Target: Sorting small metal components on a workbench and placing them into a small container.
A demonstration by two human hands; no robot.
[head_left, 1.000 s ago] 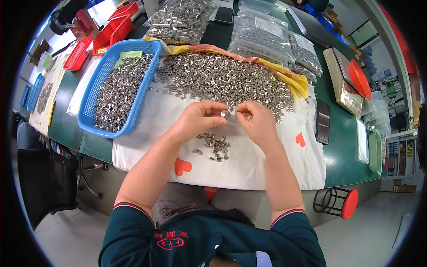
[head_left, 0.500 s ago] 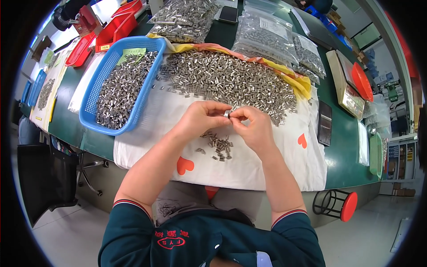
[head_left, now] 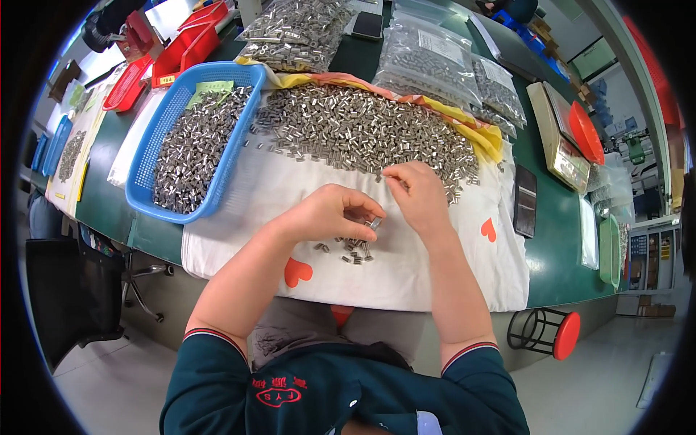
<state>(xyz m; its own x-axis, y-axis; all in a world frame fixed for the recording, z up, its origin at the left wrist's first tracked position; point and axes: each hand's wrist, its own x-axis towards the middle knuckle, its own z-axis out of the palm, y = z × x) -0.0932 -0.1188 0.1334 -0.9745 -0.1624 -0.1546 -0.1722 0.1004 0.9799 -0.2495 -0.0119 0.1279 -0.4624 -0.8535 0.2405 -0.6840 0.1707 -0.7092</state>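
My left hand [head_left: 330, 213] is closed over the white cloth, a small silver metal piece [head_left: 375, 222] between its thumb and fingers. Beneath it lies a small group of metal sleeves [head_left: 356, 256], partly hidden by the hand. To the right and farther off, my right hand [head_left: 420, 194] pinches thumb and forefinger together at the near edge of a big heap of short shiny metal sleeves [head_left: 362, 130]. What sits between those fingertips is too small to tell.
On the left stands a blue basket [head_left: 135, 190] full of similar pieces. Behind the heap are a yellow-and-orange cloth edge [head_left: 489, 138] and clear bags of metal parts [head_left: 428, 61]. A dark phone-like object [head_left: 525, 201] and a scale with a red tray [head_left: 586, 132] are at right.
My hands have parted. The left has come nearer and lower with the silver piece; the right has gone up and slightly outward to the heap's edge.
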